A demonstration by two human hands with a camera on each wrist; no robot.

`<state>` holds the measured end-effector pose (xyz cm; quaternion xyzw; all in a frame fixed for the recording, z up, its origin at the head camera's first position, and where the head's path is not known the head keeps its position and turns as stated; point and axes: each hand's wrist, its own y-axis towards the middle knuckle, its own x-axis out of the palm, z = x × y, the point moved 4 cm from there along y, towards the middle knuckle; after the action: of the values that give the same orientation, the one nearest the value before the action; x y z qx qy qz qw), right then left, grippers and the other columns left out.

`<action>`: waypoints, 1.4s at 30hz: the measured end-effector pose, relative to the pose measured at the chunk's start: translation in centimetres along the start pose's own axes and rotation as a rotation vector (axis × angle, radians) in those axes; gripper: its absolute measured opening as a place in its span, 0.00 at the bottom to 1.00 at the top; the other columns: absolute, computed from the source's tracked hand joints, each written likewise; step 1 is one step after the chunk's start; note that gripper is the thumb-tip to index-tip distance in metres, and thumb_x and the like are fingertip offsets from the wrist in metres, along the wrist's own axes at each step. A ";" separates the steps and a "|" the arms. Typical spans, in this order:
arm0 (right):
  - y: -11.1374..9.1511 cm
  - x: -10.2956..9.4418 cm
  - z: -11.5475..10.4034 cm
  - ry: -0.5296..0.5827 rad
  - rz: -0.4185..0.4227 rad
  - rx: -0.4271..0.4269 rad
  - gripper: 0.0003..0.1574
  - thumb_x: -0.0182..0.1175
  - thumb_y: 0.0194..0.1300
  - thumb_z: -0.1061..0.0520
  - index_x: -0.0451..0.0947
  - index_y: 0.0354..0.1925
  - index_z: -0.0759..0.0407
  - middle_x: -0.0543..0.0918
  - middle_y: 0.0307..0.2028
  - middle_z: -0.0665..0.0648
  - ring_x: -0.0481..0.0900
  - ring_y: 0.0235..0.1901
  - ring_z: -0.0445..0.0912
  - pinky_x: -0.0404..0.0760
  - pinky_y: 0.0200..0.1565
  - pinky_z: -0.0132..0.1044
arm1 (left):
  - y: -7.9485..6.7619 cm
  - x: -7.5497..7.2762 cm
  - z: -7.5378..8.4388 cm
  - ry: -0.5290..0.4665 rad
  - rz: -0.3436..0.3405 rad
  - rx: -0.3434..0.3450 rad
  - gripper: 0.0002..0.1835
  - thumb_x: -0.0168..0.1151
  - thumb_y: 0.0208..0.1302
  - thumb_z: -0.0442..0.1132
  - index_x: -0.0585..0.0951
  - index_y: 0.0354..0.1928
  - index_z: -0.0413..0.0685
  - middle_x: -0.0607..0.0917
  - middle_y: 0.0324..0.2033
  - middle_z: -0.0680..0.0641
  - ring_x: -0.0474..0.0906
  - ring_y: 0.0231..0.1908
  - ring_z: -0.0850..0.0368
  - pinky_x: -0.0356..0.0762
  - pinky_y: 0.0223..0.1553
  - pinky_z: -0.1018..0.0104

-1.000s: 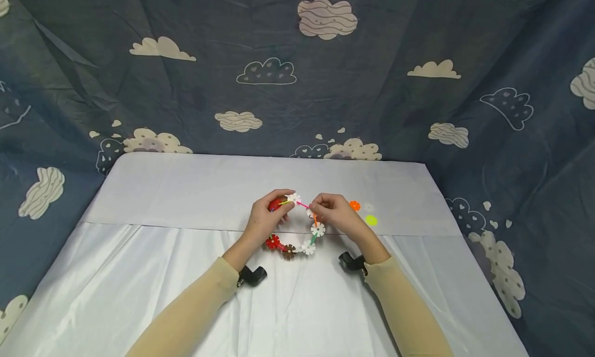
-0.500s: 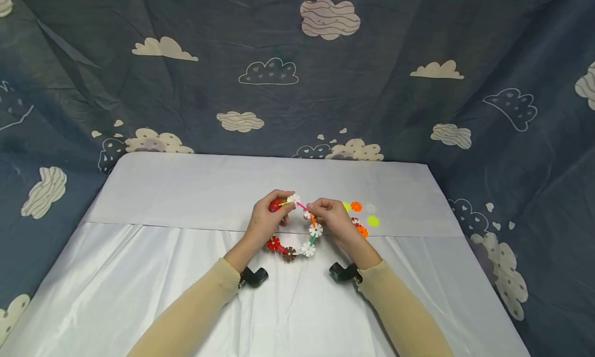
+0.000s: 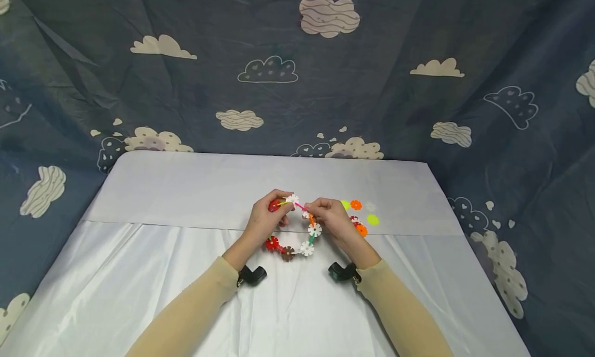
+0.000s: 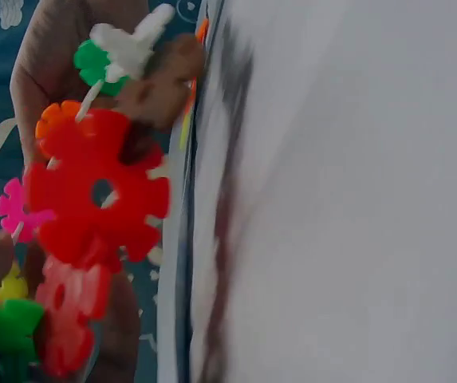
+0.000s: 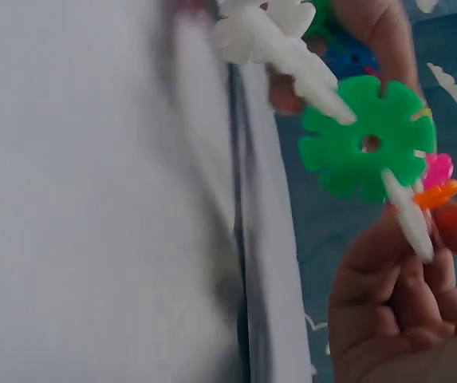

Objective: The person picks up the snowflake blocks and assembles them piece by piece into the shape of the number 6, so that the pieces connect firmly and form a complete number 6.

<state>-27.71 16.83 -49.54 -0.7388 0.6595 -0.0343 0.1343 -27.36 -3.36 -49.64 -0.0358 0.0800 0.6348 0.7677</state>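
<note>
A ring-shaped chain of snowflake-shaped plastic discs (image 3: 314, 230), slotted edge to edge, hangs between the two hands above the white table. My left hand (image 3: 262, 218) grips its upper left part, thumb and fingers around the discs by a white one. My right hand (image 3: 335, 221) pinches the upper right part near a pink disc (image 3: 300, 206). In the left wrist view a red disc (image 4: 61, 199) hangs closest to the camera. A green disc (image 5: 336, 159), joined to white ones, shows in the right wrist view above the right fingertips. Fingers hide some joints.
Loose discs lie on the table just beyond and right of my right hand: an orange disc (image 3: 356, 205), a yellow-green disc (image 3: 373, 219), and another orange disc (image 3: 362, 230). A dark cloud-print curtain (image 3: 269, 31) hangs behind the white-covered table (image 3: 195, 189).
My right hand has shifted slightly left and down, bringing the chain's right side inward and uncovering loose discs beside it. My left hand stays almost in place.
</note>
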 end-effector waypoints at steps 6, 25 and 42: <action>0.2 0.0 0.0 -0.047 -0.054 -0.031 0.09 0.68 0.74 0.52 0.84 0.39 0.57 0.85 0.29 0.46 0.78 0.33 0.46 0.78 0.42 0.37 | 0.5 -1.3 0.4 0.062 -0.059 0.016 0.24 0.48 0.84 0.61 0.76 0.73 0.67 0.88 0.55 0.42 0.89 0.42 0.45 0.88 0.36 0.56; 0.1 -1.7 0.1 -0.100 -0.205 -0.063 0.11 0.66 0.75 0.54 0.80 0.48 0.60 0.86 0.33 0.47 0.81 0.34 0.43 0.84 0.37 0.35 | 0.9 -0.8 0.0 -0.175 -0.084 -0.080 0.21 0.55 0.83 0.51 0.81 0.64 0.44 0.86 0.51 0.40 0.83 0.36 0.56 0.76 0.24 0.70; -2.7 1.3 -4.1 -0.594 -0.119 -0.352 0.23 0.65 0.74 0.44 0.80 0.61 0.52 0.87 0.50 0.56 0.80 0.44 0.50 0.80 0.42 0.40 | -0.2 0.5 1.7 -0.135 -0.165 -0.028 0.19 0.43 0.88 0.49 0.71 0.69 0.49 0.84 0.56 0.41 0.72 0.21 0.52 0.75 0.22 0.69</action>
<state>-25.84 15.22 -45.09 -0.7655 0.5434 0.2885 0.1885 -26.93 -2.62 -48.09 -0.0101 0.0160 0.5714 0.8205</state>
